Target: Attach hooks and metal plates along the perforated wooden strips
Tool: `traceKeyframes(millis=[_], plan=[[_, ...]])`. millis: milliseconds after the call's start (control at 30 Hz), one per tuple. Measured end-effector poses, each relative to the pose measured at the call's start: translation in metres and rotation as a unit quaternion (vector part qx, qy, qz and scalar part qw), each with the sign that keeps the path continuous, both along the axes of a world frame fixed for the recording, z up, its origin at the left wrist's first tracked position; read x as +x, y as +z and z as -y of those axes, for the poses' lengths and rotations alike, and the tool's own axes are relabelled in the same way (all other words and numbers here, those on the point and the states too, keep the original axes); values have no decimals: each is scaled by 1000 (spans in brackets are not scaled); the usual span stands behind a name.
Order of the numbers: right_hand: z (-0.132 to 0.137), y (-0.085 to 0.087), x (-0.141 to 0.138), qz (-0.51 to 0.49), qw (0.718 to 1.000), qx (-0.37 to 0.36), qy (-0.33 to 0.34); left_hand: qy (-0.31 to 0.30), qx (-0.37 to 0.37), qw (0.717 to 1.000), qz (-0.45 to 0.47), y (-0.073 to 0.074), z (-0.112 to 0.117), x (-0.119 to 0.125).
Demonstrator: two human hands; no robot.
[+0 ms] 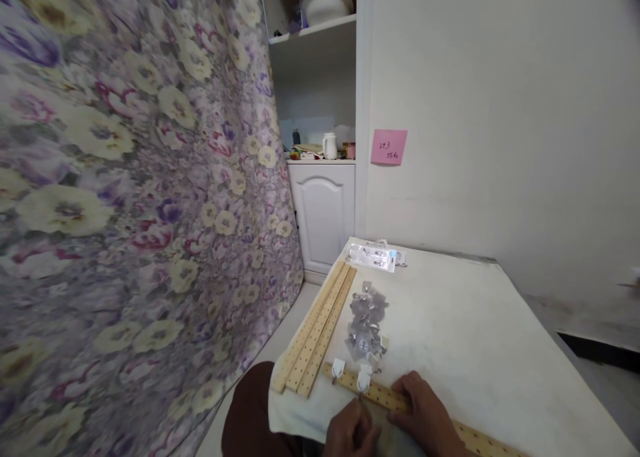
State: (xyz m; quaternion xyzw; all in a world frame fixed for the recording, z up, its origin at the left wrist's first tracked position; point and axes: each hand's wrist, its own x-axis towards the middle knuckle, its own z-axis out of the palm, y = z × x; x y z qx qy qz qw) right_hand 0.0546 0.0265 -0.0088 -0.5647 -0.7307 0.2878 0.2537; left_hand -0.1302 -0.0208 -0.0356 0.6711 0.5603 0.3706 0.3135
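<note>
Right hand [421, 410] had fingers clamped on perforated strip [384, 395]. Left hand [352, 432], fingers curled, sat at white hook's [364, 379] 6 o'clock; couldn't tell if pinching it.

**A room in a home**

A flowered curtain [150, 177] fills the left of the frame. At top centre a shelf [313, 30] holds a white bowl [327, 5]; below, a white jug [329, 146] stands above a panelled cupboard door [323, 210]. A white wall [475, 97] takes the upper right, a cloth-covered table [460, 317] the lower right.
</note>
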Motion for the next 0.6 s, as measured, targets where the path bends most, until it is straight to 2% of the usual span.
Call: traceKeyframes(millis=[100,267,433,600], plan=[[-11,3,1,-42,999,-14,-9,6,2,1000,26,-3,0,0],[-35,7,-13,-63,997,29,-20,43,-14,996,73,-3,1,0],[-47,3,-32,-39,998,32,-46,-8,-20,1000,8,-4,0,-3],[-51,-1,-37,-7,998,27,-57,-11,8,1000,-20,-10,-1,-4]])
